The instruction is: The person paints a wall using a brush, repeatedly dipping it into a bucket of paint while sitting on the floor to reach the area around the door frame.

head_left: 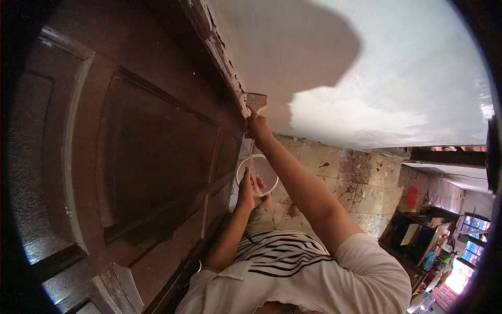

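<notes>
1. Right hand [257,127] is closed around a putty knife [255,101], its blade on the white wall [397,78] beside the door frame [219,57].
2. Left hand [248,191] grips a round white tub [257,175], lower along that frame.

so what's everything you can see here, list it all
dark brown panelled wooden door: 1, dark brown, left half of view
plastered wall: 1, white with a large grey patch, top
beige stone floor tiles: many, beige and stained, centre right
dark cluttered shelf unit: 1, dark, lower right, contents too small to tell
flat-bladed putty knife: 1, grey-brown, on the wall edge beside the door frame
round white plastic tub: 1, white, below the knife
striped shirt: 1, black and white, bottom centre
left hand: 1, holding the tub
right hand: 1, gripping the knife
</notes>
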Demonstrator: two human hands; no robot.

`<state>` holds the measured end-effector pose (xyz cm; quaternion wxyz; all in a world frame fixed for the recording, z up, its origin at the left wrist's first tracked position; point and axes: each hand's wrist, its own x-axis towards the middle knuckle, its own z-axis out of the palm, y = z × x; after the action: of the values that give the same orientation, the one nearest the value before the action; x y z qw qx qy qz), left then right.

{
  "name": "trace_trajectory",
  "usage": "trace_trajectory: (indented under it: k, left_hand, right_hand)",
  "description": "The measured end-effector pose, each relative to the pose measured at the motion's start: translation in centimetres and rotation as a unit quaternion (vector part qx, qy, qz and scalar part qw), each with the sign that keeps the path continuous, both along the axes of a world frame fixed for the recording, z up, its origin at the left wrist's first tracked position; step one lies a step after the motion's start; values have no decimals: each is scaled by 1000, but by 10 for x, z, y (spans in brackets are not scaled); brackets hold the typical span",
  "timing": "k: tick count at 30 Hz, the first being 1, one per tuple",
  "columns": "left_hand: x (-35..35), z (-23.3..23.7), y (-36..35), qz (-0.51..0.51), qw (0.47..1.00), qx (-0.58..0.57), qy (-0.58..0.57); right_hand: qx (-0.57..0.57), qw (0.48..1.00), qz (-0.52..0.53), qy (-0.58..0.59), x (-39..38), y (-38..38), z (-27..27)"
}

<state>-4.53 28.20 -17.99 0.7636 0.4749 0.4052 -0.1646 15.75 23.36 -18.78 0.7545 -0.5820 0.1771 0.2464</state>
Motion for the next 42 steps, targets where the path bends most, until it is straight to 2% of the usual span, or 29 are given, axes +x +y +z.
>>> trace_trajectory:
  k: [3, 5, 6, 7, 8, 9, 10, 11, 13, 14, 16, 18, 20, 21, 23, 26, 32, 34, 36, 37, 39, 40, 42]
  left_hand:
    - [-1, 3, 0, -17, 999, -17, -26]
    - [0, 14, -5, -13, 999, 14, -41]
    - [2, 18, -9, -21, 999, 13, -43]
    - [5, 22, -15, 19, 998, 43, -40]
    - [6, 25, -19, 60, 995, 73, -38]
    - [1, -1, -15, 48, 994, 66, -74]
    - [0, 0, -14, 45, 994, 67, -75]
    - [-1, 3, -13, 34, 996, 48, -68]
    - [-3, 0, -8, 18, 998, 28, -61]
    - [-3, -4, -4, -5, 998, 1, -56]
    - [-3, -10, -5, -32, 998, -25, -53]
    - [-3, -12, -9, 12, 998, -36, -48]
    - [-1, -9, -9, 9, 998, -43, -49]
    - [-2, -9, -10, 11, 997, -53, -48]
    - [-1, -12, -12, 3, 997, -59, -49]
    - [-3, -18, -16, -4, 997, -64, -47]
    - [3, -26, -34, -7, 998, -48, -31]
    - [5, -28, -39, -18, 999, -41, -30]
    - [7, -31, -46, -15, 997, -42, -69]
    - [8, -27, -49, -40, 997, -34, -59]
    - [11, -21, -65, -46, 998, -20, -44]
    - [13, -21, -72, -49, 998, -4, -37]
    - [12, -31, -83, -44, 999, 3, -32]
  right_hand:
    - [-63, 997, -12, -34, 7, 12, 62]
    - [-116, 945, -19, -305, 14, 39, 5]
    - [-113, 960, -35, -252, 2, 36, 61]
    - [-109, 973, -50, -199, -16, 31, 143]
    - [-109, 972, -55, -199, -24, 26, 186]
    - [-90, 958, -73, -263, -30, 20, 219]
    - [-70, 938, -91, -327, -33, 16, 234]
    - [-71, 938, -94, -327, -32, 12, 238]
    - [-125, 913, -98, -377, -23, 4, 240]
    - [-126, 912, -102, -377, -19, 1, 230]
    - [-150, 939, -105, -292, -11, -3, 177]
    - [-201, 935, -96, -277, -7, -10, 107]
    - [-187, 942, -99, -262, -12, -13, 44]
    - [-188, 941, -104, -260, -16, -14, 20]
    - [-259, 947, -69, -179, -21, -23, -15]
    - [-220, 963, -43, -150, -34, -41, -43]
    - [-150, 988, 0, -44, -96, -142, 21]
    - [-254, 967, 2, -29, -119, -182, 15]
    - [-244, 969, -39, -5, -144, -221, 10]
    - [-245, 969, -42, 3, -157, -244, -3]
    - [-420, 906, -18, 53, -181, -288, -36]
    - [-419, 906, -18, 58, -197, -311, -62]
    - [-421, 903, -88, 0, -226, -352, -109]
